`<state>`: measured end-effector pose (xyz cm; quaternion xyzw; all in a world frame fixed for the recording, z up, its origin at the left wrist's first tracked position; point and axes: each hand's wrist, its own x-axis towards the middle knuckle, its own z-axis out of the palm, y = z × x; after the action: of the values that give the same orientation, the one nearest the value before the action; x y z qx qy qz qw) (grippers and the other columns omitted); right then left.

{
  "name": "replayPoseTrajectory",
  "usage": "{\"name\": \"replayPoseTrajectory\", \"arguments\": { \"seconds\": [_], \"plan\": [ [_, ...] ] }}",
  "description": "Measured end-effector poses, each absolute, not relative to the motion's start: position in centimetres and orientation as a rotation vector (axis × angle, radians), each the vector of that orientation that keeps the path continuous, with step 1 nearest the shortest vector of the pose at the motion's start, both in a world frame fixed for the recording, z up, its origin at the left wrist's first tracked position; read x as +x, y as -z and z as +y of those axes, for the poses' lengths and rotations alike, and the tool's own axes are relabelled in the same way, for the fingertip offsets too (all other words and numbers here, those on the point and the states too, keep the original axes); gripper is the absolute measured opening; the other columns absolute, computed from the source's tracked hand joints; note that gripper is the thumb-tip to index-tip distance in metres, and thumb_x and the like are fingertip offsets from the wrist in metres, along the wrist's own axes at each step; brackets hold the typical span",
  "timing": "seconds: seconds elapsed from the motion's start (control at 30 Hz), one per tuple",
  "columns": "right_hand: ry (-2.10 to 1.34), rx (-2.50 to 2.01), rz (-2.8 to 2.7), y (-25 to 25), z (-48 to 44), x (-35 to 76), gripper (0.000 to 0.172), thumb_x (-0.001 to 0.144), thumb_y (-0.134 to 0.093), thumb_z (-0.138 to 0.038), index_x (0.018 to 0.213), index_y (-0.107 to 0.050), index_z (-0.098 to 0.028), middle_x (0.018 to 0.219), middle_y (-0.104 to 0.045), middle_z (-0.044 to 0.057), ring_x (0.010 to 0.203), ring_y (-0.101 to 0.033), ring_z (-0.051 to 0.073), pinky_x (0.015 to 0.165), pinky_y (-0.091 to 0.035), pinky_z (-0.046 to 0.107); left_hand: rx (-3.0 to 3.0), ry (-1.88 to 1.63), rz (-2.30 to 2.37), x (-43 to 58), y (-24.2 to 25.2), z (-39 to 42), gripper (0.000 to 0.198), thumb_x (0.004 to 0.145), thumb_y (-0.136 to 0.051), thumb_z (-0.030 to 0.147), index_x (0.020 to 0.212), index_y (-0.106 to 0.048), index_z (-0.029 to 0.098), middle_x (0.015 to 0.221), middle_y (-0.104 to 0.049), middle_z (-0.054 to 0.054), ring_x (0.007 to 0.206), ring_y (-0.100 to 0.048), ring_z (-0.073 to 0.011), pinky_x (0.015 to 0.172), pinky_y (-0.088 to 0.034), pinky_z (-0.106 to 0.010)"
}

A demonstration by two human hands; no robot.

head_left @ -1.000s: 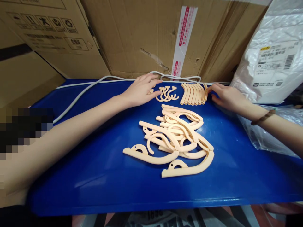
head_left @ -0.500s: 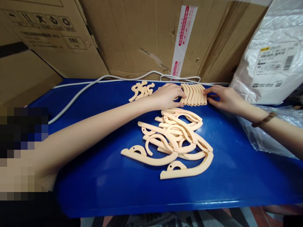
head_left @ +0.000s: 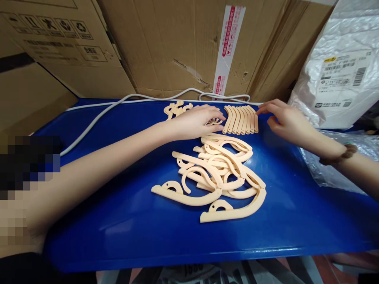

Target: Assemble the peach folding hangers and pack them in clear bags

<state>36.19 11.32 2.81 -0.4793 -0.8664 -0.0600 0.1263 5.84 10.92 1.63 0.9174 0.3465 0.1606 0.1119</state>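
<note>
A row of several cream plastic curved hanger arms [head_left: 241,119] lies side by side at the back of the blue table. At the row's left end, my left hand [head_left: 203,120] is open, palm down, its fingers stretched over small curved cream pieces [head_left: 218,118] that it partly hides. My right hand [head_left: 286,120] is open at the right end, thumb apart from the fingers, holding nothing. Its index fingertip is close to the last arm; I cannot tell if it touches. In front lies a heap of cream folding hangers [head_left: 219,169]. Left of my left hand are cream hooks [head_left: 177,108], partly covered by my forearm.
A white cable [head_left: 130,96] runs along the back of the blue table [head_left: 127,232]. Cardboard boxes [head_left: 166,43] stand behind it. At the right are a white padded parcel [head_left: 334,75] and a clear plastic bag [head_left: 325,167].
My left hand has drawn left, off the row of hanger arms, uncovering its left end. My right hand has eased slightly away, fingers straighter. The row sits slightly more slanted.
</note>
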Motion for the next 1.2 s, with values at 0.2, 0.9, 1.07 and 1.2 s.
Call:
{"name": "replayPoseTrajectory", "arguments": {
  "seconds": [0.2, 0.9, 1.07, 1.2],
  "plan": [
    [-0.216, -1.481, -2.459, -3.3, 6.5, 31.5, 0.03, 0.092, -0.05, -0.044, 0.101, -0.066, -0.021, 0.082, -0.073, 0.006, 0.07, -0.066, 0.021, 0.062, -0.044, 0.033, 2.762, -0.336, 1.013, 3.7, -1.8, 8.6, 0.033, 0.1, -0.048, 0.035, 0.112, -0.073, 0.017, 0.115, -0.074, -0.008, 0.111, -0.061, -0.0257, 0.103, -0.037, -0.043],
    [-0.618, -1.219, -2.465, -3.3, 3.8, 24.7, 0.02, 0.087, -0.062, -0.035, 0.102, -0.064, -0.022, 0.07, -0.067, 0.0, 0.059, -0.059, 0.016, 0.055, -0.039, 0.03, 2.218, -0.764, 1.252, 4.4, -4.1, 8.8, 0.023, 0.095, -0.056, 0.029, 0.105, -0.071, 0.015, 0.098, -0.075, -0.007, 0.088, -0.068, -0.0199, 0.076, -0.049, -0.032],
    [-0.575, -1.134, -2.18, -4.9, 6.3, 25.3, 0.033, 0.088, -0.064, -0.037, 0.118, -0.056, -0.026, 0.08, -0.069, 0.001, 0.072, -0.064, 0.021, 0.063, -0.046, 0.033, 1.805, -0.735, 1.045, 4.3, -4.3, 9.8, 0.035, 0.095, -0.059, 0.027, 0.128, -0.061, 0.017, 0.11, -0.074, -0.01, 0.093, -0.071, -0.0205, 0.08, -0.055, -0.034],
    [-0.318, -1.157, -2.172, -6.4, 8.0, 25.4, 0.027, 0.089, -0.061, -0.033, 0.116, -0.057, -0.028, 0.087, -0.069, 0.002, 0.078, -0.063, 0.022, 0.069, -0.048, 0.036, 1.808, -0.834, 0.951, 4.2, -4.3, 10.4, 0.02, 0.097, -0.057, 0.03, 0.1, -0.07, 0.014, 0.109, -0.073, -0.01, 0.101, -0.07, -0.0213, 0.087, -0.055, -0.035]
  ]
}}
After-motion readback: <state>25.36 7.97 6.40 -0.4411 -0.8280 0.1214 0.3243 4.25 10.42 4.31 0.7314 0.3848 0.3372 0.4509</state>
